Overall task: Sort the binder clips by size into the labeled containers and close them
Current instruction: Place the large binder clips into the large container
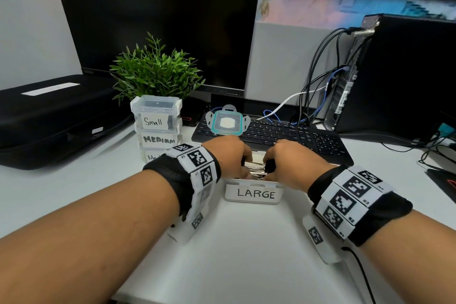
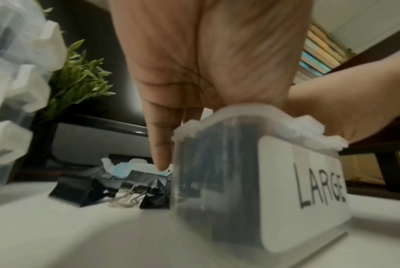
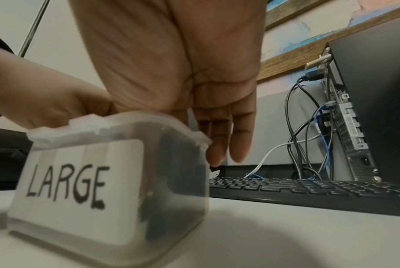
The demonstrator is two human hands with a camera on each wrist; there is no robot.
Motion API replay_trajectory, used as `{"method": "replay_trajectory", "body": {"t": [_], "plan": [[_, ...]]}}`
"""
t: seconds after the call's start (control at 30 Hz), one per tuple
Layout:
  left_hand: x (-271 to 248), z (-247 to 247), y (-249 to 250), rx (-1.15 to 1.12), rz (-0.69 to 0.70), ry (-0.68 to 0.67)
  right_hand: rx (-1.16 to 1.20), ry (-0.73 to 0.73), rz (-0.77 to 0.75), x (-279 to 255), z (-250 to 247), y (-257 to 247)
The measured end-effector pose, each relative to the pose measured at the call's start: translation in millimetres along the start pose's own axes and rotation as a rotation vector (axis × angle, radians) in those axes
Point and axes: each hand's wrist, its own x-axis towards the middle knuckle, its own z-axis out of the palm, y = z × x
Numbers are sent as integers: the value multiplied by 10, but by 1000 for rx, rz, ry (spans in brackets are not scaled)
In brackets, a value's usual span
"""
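On the white desk, nearest the person, stands the LARGE container, upright with its mouth up and no lid on. Its handwritten label faces the person, and its long axis runs left to right across the desk.

The left hand and right hand meet over that mouth, one at each end, fingers pointing down. Among them lie the binder clips, a heap of black bodies and silver wire handles that seems to reach the rim. The wrist views show straight outer fingers hanging down outside the walls. The thumbs and forefingers are hidden, so I cannot tell whether either grip is clamped on a clip or merely pressing.

The step looks like settling the load so the lid can seat. It is best done by pressing the handles flat and turning proud clips to lie along the long axis, while keeping the rim free all round.

Just left of the container two loose clips sit on the desk. They look large and probably belong inside first.

Farther back, the lid lies flat on the keyboard with its latches splayed out. To the left, the Small and Medium containers stand stacked with lids on, labels facing the person.
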Motion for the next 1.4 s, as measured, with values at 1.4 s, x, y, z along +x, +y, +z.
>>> {"method": "replay_trajectory", "body": {"t": [1.4], "plan": [[-164,-196,-262,-468,-566,-140,113,66,17,20,61,59]]}}
